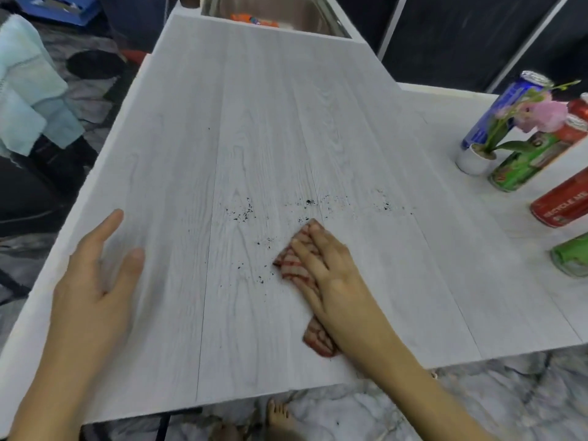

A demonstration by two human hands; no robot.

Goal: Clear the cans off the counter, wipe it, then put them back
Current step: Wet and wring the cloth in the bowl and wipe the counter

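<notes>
My right hand (331, 272) lies flat on a red-and-white striped cloth (294, 265), pressing it onto the pale wood-grain counter (254, 122). Dark crumbs (246, 213) are scattered just beyond and left of the cloth. My left hand (95, 275) rests open near the counter's left edge, holding nothing. Several cans stand grouped at the right side: a tall blue can (506, 106), a green can (525, 163), a red can (561, 202), another green one (572, 256) cut by the frame edge, and red cans (576, 125) behind the flower.
A small white pot (474, 160) with a pink flower (541, 116) stands among the cans. A steel sink (286, 11) with an orange item (254, 20) lies at the far end. Marble floor and bare feet (280, 415) show below the near edge. A light-blue garment (28, 84) is at left.
</notes>
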